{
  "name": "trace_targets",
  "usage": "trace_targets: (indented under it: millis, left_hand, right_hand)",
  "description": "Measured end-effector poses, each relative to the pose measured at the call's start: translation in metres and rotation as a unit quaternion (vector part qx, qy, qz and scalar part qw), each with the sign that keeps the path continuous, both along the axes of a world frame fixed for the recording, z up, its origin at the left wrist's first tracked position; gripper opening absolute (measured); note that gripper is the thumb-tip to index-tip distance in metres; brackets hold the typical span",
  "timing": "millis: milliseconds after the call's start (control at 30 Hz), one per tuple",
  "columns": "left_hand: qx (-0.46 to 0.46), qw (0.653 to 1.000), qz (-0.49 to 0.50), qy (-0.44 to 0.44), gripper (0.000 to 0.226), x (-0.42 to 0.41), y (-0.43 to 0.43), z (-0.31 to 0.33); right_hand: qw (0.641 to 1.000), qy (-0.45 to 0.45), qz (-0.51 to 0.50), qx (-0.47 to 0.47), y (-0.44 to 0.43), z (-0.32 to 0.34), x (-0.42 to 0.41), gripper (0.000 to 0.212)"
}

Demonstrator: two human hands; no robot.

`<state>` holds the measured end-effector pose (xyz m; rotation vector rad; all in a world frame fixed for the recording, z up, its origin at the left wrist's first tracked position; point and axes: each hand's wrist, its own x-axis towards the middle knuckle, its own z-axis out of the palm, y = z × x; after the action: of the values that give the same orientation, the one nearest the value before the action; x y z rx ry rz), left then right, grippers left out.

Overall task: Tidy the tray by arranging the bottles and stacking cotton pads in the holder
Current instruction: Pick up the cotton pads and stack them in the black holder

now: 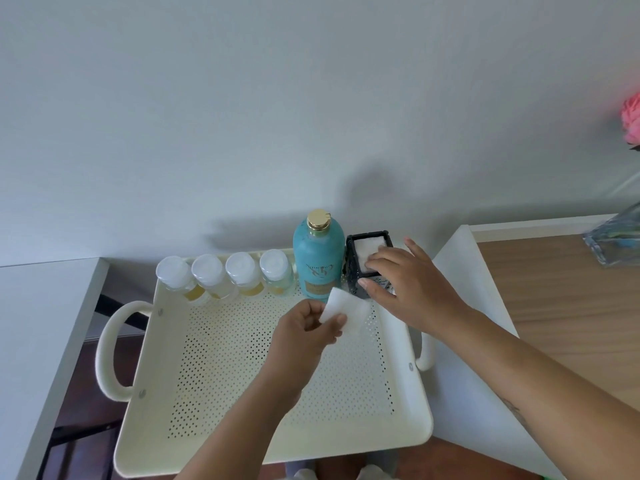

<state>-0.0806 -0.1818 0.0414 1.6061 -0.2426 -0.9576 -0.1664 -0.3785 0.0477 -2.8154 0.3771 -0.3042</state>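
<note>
Cotton pad (346, 311) pinched in the left hand (304, 336) hovers above the tray (239, 368), just beside the black holder (352, 268) at its far edge, where the right hand (412, 287) presses the stack (367, 249) flat with straight fingers, seemingly making room.

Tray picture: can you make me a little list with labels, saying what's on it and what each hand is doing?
tray: cream, holes in its floor, a handle on each side
back row: four small clear bottles with white caps, then a tall blue bottle, then a black holder
in holder: white cotton pads
left hand: pinches one loose cotton pad above the tray
right hand: fingers press on the pads in the holder
</note>
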Motion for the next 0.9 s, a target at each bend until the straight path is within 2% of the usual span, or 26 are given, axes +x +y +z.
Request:
trace_targets:
  millis: [133,233,300,367,467,533,633,700,800,900]
  left_hand:
    - [-0.001,0.996,-0.04,-0.076,0.006,0.006,-0.009,0.015]
    - [0.0,0.988,-0.086,-0.131,0.003,0.012,-0.017,0.022]
    - [-0.007,0.98,-0.114,-0.165,0.002,0.015,-0.022,0.025]
    - [-0.012,0.975,-0.126,-0.18,0.003,0.016,-0.025,0.026]
    - [-0.007,0.981,-0.105,-0.163,0.007,0.017,-0.028,0.021]
    - [0.027,0.981,-0.086,-0.169,0.013,0.016,-0.025,0.01]
    - [0.106,0.964,-0.086,-0.229,0.015,0.011,-0.011,-0.014]
    - [0.159,0.935,-0.102,-0.299,0.019,0.008,0.003,-0.033]
    - [0.234,0.869,-0.145,-0.411,0.036,0.006,0.024,-0.061]
    - [0.295,0.816,-0.182,-0.462,0.052,0.006,0.039,-0.079]
  right_hand:
    - [0.981,-0.11,-0.095,0.127,0.016,0.019,-0.007,0.029]
    - [0.932,-0.065,-0.108,0.339,0.027,0.03,-0.017,0.028]
    - [0.905,-0.032,-0.107,0.41,0.027,0.032,-0.021,0.024]
    - [0.899,-0.023,-0.111,0.424,0.026,0.032,-0.023,0.016]
    - [0.894,-0.057,-0.145,0.42,0.021,0.03,-0.019,0.01]
    - [0.884,-0.092,-0.182,0.421,0.014,0.029,-0.013,0.009]
    - [0.871,-0.128,-0.226,0.417,0.002,0.029,0.001,0.008]
    - [0.871,-0.137,-0.245,0.403,-0.003,0.028,0.011,0.008]
    - [0.872,-0.126,-0.265,0.391,-0.008,0.024,0.022,0.011]
    - [0.873,-0.115,-0.276,0.386,-0.01,0.02,0.029,0.013]
